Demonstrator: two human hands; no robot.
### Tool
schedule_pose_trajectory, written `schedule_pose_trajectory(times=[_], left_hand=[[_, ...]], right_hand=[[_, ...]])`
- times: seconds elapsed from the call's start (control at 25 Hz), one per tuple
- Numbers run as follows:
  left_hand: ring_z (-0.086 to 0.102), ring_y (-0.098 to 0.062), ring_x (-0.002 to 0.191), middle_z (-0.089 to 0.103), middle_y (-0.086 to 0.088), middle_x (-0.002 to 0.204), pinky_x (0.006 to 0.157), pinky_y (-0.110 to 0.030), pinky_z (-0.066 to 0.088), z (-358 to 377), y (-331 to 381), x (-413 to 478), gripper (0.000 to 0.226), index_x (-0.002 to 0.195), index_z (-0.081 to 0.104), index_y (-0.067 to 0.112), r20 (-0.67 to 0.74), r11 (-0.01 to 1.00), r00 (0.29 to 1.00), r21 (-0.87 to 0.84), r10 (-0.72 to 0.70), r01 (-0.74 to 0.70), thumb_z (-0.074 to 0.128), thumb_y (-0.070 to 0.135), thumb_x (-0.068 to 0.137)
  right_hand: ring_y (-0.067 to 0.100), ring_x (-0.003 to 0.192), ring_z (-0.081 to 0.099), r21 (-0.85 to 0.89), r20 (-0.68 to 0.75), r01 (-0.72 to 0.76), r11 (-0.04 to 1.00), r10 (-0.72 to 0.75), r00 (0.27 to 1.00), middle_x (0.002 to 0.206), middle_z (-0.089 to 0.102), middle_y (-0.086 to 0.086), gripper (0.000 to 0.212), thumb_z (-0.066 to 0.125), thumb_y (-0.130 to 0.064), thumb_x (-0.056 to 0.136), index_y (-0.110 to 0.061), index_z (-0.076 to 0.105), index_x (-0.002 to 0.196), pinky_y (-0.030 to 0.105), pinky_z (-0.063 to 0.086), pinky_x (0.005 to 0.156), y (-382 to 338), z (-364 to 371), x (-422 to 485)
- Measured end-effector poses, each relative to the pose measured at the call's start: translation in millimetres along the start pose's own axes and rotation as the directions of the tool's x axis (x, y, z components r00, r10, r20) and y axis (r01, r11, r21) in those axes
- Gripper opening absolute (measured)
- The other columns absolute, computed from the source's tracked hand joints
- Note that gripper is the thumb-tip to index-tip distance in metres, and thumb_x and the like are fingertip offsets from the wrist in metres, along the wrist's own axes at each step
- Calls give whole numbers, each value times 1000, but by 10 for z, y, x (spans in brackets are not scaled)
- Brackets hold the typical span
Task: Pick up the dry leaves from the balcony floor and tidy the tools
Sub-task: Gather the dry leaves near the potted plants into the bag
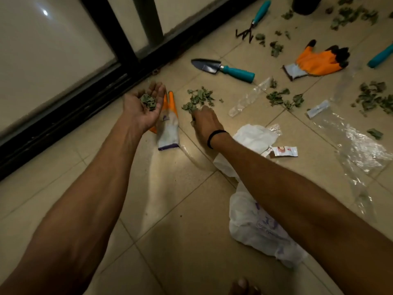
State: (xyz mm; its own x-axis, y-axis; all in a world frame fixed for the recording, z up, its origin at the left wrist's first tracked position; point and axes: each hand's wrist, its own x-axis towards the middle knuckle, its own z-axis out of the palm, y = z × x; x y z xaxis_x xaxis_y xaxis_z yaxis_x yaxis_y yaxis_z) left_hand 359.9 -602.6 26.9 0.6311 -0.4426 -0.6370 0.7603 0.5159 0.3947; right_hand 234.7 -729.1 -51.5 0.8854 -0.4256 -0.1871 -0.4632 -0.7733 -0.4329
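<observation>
Head view, left hand [144, 108] cupping leaves [149, 101], right hand [205, 122] perhaps pinching pile [198, 98]

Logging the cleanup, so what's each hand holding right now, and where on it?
The left hand carries a clump of dry leaves in its upturned palm. The right hand reaches into the leaf pile, its grip hidden.
</observation>
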Motion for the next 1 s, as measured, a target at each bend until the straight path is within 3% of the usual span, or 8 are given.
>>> schedule_pose_trajectory(times=[0.16,0.4,0.52,0.64,0.72,0.8,0.92,1.0], left_hand=[[71,-32,83,71,-23,96,70,-34,62,-227,-117,-101,41,96,67,-9,-18,1000,1000,-3,-8,8,33,14,102],[69,-30,85,72,-21,83,76,-37,60,-257,-278,-177,45,96,65,-7,-79,993,995,95,-57,65,29,20,106],[65,-22,60,71,-14,79,59,-30,57,-236,-316,-313,31,98,62,5,-82,986,995,154,-54,66,33,14,101],[66,-20,54,73,-10,116,49,-25,54,-262,-222,-473,49,141,53,16,-64,982,997,183,-44,55,32,9,98],[72,-22,80,65,-6,130,55,-25,57,-313,-157,-566,47,139,56,12,-52,990,997,131,-48,54,31,10,98],[69,-25,106,70,1,113,66,-24,57,-441,-89,-639,40,117,65,5,-88,993,995,103,-49,58,30,11,98],[61,-27,95,64,-13,98,97,-30,49,-725,2,-499,41,125,58,5,-229,999,972,-39,-47,39,35,11,92],[63,-23,85,66,-17,90,91,-25,51,-690,50,-853,43,126,58,0,-140,993,983,-1,-118,119,35,8,91]], right_hand=[[30,103,60,-34,-38,-57,998,55,998,113,63,18,21,48,-11,98,-2,63,109,28,42,76,-113,-122,3],[10,76,65,406,-302,131,905,-2,953,81,72,-3,18,62,-28,88,-13,72,83,27,54,71,-732,-820,-58],[17,81,66,152,-274,205,967,-158,949,83,73,2,18,62,-26,85,-13,74,84,35,53,72,-1080,-769,-168],[25,83,65,-129,-141,229,965,-246,959,86,71,10,22,59,-25,87,-11,76,87,34,50,70,-1271,-599,-270],[26,81,64,-124,-93,249,961,-261,961,84,71,11,26,56,-28,92,-12,77,89,32,45,65,-1337,-540,-318],[25,78,62,-111,-146,297,948,-311,939,81,70,10,30,52,-31,94,-13,76,88,33,41,64,-1384,-496,-380],[19,76,57,-73,-323,360,930,-364,874,80,67,6,29,53,-33,94,-14,74,90,29,37,65,-1382,-491,-587],[15,72,52,-38,-246,453,891,-448,860,79,65,6,24,58,-29,94,-12,74,93,29,39,64,-1302,-398,-822]])
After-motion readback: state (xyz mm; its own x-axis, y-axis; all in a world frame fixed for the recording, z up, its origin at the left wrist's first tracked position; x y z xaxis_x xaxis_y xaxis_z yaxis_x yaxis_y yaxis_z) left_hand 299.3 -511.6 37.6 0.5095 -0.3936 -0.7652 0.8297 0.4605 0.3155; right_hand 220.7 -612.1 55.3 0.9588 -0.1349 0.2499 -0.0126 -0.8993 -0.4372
